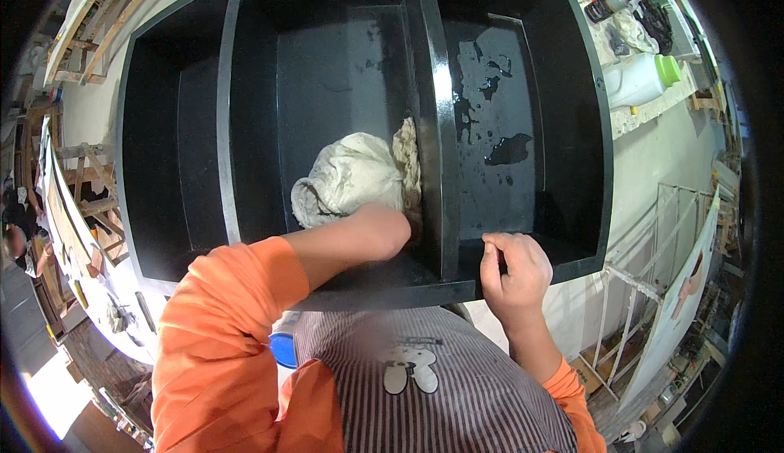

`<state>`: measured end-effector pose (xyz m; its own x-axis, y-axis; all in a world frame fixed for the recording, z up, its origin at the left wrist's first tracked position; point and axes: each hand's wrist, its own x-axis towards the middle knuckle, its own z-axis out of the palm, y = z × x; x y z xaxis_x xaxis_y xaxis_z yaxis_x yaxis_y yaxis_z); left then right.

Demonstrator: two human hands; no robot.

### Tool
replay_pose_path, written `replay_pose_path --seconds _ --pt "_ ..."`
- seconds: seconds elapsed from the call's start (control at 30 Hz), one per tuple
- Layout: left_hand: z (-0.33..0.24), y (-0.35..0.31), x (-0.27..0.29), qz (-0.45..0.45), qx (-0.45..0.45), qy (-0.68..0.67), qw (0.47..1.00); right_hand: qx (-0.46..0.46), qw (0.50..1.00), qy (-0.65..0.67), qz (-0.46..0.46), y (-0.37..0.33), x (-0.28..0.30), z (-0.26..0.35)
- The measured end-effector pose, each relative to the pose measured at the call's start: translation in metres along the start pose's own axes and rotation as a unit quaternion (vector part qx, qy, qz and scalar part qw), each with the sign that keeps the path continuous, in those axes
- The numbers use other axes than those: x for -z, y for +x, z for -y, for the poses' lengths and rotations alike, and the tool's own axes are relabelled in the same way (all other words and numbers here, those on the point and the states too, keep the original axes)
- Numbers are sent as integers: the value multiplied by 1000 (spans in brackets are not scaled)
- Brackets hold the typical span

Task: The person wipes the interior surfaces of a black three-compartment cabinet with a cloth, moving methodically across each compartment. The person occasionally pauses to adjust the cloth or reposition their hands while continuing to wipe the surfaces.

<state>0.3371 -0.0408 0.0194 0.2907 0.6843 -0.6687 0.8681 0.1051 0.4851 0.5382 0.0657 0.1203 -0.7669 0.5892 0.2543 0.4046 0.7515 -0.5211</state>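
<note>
A black box-like cabinet (434, 53) with compartments lies open side up in front of me. My left arm reaches into its middle compartment, and my left hand (385, 228) is closed on a bunched off-white cloth (351, 174). The cloth lies on the compartment's floor, with a crumpled, dirtier part against the right divider. My left fingers are mostly hidden by the wrist and the cloth. At the front edge of the right compartment is my right hand (518, 277), curled into a loose fist, thumb near the index finger. I see nothing in it.
Wet patches (508, 150) shine on the right compartment's floor. To the right, a white jug with a green cap (645, 80) stands near a dark spray can (611, 2) and rags. A white metal rack (629, 322) is at lower right. Wooden frames (98, 12) stand at left.
</note>
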Motion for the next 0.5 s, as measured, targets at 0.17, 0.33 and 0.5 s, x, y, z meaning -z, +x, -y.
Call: replay_pose_path --seconds 0.17,0.33,0.5 --pt "-1 -7 8 -52 14 -14 998 -4 1000 6 -1 -1 0 0" --pt "59 -6 83 -262 209 -100 937 -5 1000 13 5 -2 1 -1" --pt "49 -8 37 -164 115 -40 979 10 1000 -2 5 -1 1 -2"
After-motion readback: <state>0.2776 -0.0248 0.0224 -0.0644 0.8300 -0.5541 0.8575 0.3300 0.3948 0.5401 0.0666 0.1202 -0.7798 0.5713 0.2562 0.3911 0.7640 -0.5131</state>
